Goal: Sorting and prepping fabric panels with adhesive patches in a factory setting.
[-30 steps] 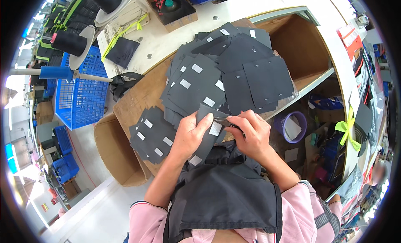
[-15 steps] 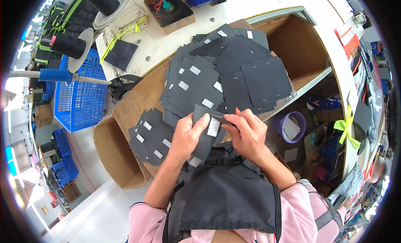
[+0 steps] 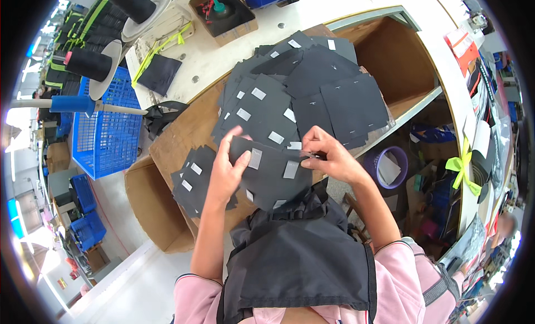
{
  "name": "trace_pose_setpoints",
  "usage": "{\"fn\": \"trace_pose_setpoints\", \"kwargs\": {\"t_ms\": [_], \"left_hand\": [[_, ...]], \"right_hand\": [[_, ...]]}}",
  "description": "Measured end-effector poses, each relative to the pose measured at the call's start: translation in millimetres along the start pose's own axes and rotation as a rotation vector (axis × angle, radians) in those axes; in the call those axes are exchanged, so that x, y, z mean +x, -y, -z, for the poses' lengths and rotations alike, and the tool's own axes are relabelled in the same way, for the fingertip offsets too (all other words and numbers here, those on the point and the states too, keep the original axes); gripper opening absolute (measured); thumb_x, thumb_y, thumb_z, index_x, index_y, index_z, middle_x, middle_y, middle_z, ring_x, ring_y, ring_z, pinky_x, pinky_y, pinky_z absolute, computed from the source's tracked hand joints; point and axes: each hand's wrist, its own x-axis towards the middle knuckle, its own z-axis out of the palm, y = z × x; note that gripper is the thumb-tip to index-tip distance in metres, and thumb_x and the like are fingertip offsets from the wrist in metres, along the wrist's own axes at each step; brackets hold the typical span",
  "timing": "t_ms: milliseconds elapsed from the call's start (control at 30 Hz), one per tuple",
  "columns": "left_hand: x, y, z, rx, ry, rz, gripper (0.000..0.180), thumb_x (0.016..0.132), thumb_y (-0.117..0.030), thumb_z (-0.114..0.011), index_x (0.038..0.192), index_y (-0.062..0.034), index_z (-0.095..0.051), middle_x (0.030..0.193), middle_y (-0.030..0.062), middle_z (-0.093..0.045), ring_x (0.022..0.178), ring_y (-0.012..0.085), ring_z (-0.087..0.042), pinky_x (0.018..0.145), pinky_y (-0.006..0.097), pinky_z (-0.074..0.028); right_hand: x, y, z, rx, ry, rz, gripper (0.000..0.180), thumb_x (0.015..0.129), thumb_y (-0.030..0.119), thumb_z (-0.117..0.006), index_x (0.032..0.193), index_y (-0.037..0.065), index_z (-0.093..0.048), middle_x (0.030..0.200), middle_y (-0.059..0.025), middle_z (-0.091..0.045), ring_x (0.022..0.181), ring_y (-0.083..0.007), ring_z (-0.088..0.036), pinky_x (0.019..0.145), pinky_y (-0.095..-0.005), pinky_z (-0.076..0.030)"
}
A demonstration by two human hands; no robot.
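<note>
My left hand (image 3: 227,167) is closed on dark grey fabric pieces (image 3: 267,176), its thumb on the top face. These pieces carry several pale rectangular labels and are fanned out above my lap. At their upper right corner, my right hand (image 3: 330,158) is pinched shut beside a label. Something small and dark shows between its fingers, too little visible to name. Just beyond my hands lies a large spread pile of similar dark pieces (image 3: 262,106), some labelled. A smaller labelled stack (image 3: 198,176) rests left of my left hand.
A brown board (image 3: 184,134) bears the piles. Behind stands a white table (image 3: 223,62) with a tray (image 3: 223,31) and a dark pouch (image 3: 160,73). Thread cones (image 3: 89,65) and a blue basket (image 3: 108,129) are left; a purple bin (image 3: 404,162) is right. A cardboard box (image 3: 159,212) stands lower left.
The fabric in my left hand has gone from a narrow, upright-held piece to a wider fan with more labels showing. My left hand moved left and slightly up; the right stayed close by.
</note>
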Motion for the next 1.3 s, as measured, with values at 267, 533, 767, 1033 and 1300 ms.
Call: {"fn": "trace_pose_setpoints", "kwargs": {"t_ms": [267, 533, 767, 1033, 1300], "left_hand": [[7, -17, -8, 0.058, 0.573, 0.005, 0.072, 0.073, -0.045, -0.072, 0.128, -0.0050, -0.048, 0.131, 0.0118, -0.045, 0.123, 0.0248, -0.042, 0.103, 0.037, -0.032], [-9, -14, -21, -0.388, 0.092, 0.457, 0.040, 0.081, -0.025, -0.070, 0.107, 0.0035, -0.058, 0.095, 0.0093, -0.063, 0.083, 0.0144, -0.061, 0.071, 0.028, -0.051], [-14, -18, -23, -0.331, 0.092, 0.420, 0.036, 0.083, -0.022, -0.068, 0.107, 0.0031, -0.059, 0.095, 0.0082, -0.064, 0.083, 0.0140, -0.061, 0.073, 0.027, -0.050], [-15, -22, -21, -0.347, 0.108, 0.443, 0.035, 0.083, -0.022, -0.068, 0.106, 0.0032, -0.060, 0.093, 0.0075, -0.064, 0.082, 0.0136, -0.060, 0.073, 0.027, -0.050], [-15, -24, -21, -0.286, 0.149, 0.408, 0.036, 0.082, -0.023, -0.069, 0.105, 0.0032, -0.060, 0.090, 0.0071, -0.063, 0.080, 0.0129, -0.059, 0.071, 0.026, -0.049]], "right_hand": [[13, 9, -19, 0.257, -0.011, -0.280, 0.011, 0.086, 0.012, -0.059, 0.081, 0.002, -0.059, 0.071, 0.0038, -0.047, 0.065, -0.0040, -0.043, 0.055, -0.0213, -0.035], [0, 36, -38, -0.355, -0.499, 0.027, 0.026, 0.078, 0.011, -0.066, 0.103, 0.005, -0.058, 0.094, -0.0090, -0.054, 0.068, -0.0167, -0.055, 0.059, -0.0280, -0.046], [-18, 25, -35, -0.606, -0.466, 0.362, 0.035, 0.065, 0.004, -0.073, 0.098, 0.006, -0.061, 0.081, -0.0058, -0.055, 0.059, -0.0204, -0.054, 0.053, -0.0307, -0.043], [-22, 16, -34, -0.655, -0.424, 0.465, 0.030, 0.063, 0.004, -0.072, 0.091, 0.005, -0.063, 0.074, -0.0041, -0.054, 0.057, -0.0206, -0.052, 0.053, -0.0302, -0.042], [-19, 27, -28, -0.682, -0.390, 0.443, 0.030, 0.062, 0.004, -0.072, 0.091, 0.006, -0.064, 0.074, -0.0033, -0.055, 0.062, -0.0208, -0.056, 0.054, -0.0312, -0.044]]}}
